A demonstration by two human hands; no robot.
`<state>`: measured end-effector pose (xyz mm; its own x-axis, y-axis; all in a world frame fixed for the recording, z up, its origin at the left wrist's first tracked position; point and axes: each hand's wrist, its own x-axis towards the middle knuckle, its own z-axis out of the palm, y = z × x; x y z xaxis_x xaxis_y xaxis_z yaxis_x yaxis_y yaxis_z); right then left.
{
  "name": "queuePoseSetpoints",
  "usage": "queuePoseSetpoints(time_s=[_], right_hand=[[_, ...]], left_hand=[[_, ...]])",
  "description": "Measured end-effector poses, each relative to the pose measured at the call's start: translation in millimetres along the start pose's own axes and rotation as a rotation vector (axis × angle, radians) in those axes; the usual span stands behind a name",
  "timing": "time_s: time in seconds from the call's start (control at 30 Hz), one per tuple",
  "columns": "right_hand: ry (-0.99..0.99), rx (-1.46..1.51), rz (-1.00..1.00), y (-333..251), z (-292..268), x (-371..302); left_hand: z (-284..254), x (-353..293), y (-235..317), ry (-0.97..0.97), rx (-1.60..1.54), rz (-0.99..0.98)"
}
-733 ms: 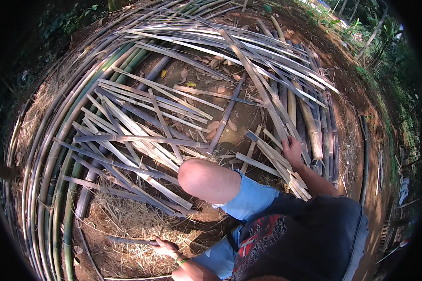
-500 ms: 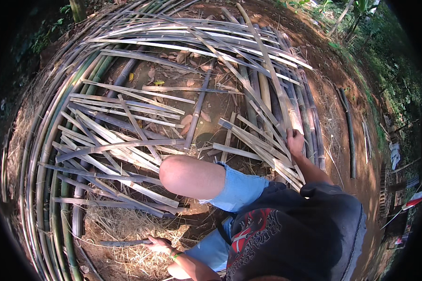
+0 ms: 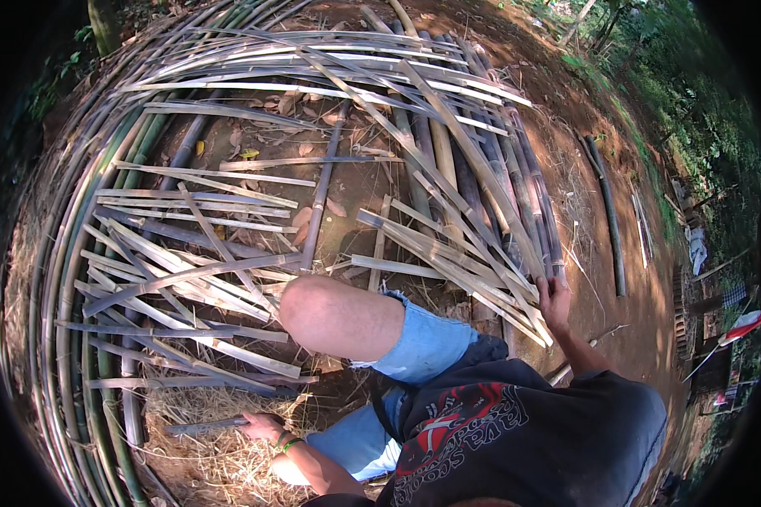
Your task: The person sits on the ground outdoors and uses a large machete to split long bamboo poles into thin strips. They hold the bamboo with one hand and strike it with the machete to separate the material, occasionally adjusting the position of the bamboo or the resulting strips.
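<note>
My right hand (image 3: 555, 305) is closed around the near end of a long split bamboo strip (image 3: 473, 159). The strip slants away over a stack of dark bamboo poles and other strips. At lower left, my left hand (image 3: 263, 427) grips a machete (image 3: 205, 426), its dark blade pointing left just above dry straw and shavings. The handle is mostly hidden in my fingers. Beside my right hand lies a fanned bundle of pale split strips (image 3: 457, 260), with their near ends close to my hip.
Split strips (image 3: 186, 270) lie crisscrossed left of my bent knee (image 3: 338, 314). Long green bamboo poles (image 3: 59, 338) curve along the left side. More strips (image 3: 313, 63) cross at the far end. A dark pole (image 3: 607, 215) rests on bare soil at right.
The long bamboo strip has slid nearer to me, its far end drawn back, with my right hand still on it. The whole view has shifted slightly; the machete stays in my left hand.
</note>
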<state>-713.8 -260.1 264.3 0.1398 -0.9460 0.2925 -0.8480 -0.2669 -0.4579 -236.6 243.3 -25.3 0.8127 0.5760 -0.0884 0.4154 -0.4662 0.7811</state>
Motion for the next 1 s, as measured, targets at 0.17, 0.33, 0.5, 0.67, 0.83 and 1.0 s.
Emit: queuePoseSetpoints(time_s=[0.17,0.33,0.5,0.67,0.83,1.0], right_hand=[[-0.179,-0.197,-0.173,14,-17,-15],[-0.335,-0.436,-0.235,79,-55,-18],[-0.276,-0.563,-0.156,135,-106,-23],[-0.169,-0.646,-0.202,164,-111,-8],[-0.333,-0.63,-0.145,99,-86,11],[-0.403,0.014,-0.039,17,-23,41]], left_hand=[[2,-9,32,-0.154,0.025,-0.018],[15,-7,29,-0.099,0.007,0.037],[8,-18,42,-0.167,0.031,0.051],[9,-14,34,-0.205,-0.016,-0.042],[0,-17,42,-0.16,-0.039,0.0],[3,-16,28,-0.183,-0.174,-0.081]])
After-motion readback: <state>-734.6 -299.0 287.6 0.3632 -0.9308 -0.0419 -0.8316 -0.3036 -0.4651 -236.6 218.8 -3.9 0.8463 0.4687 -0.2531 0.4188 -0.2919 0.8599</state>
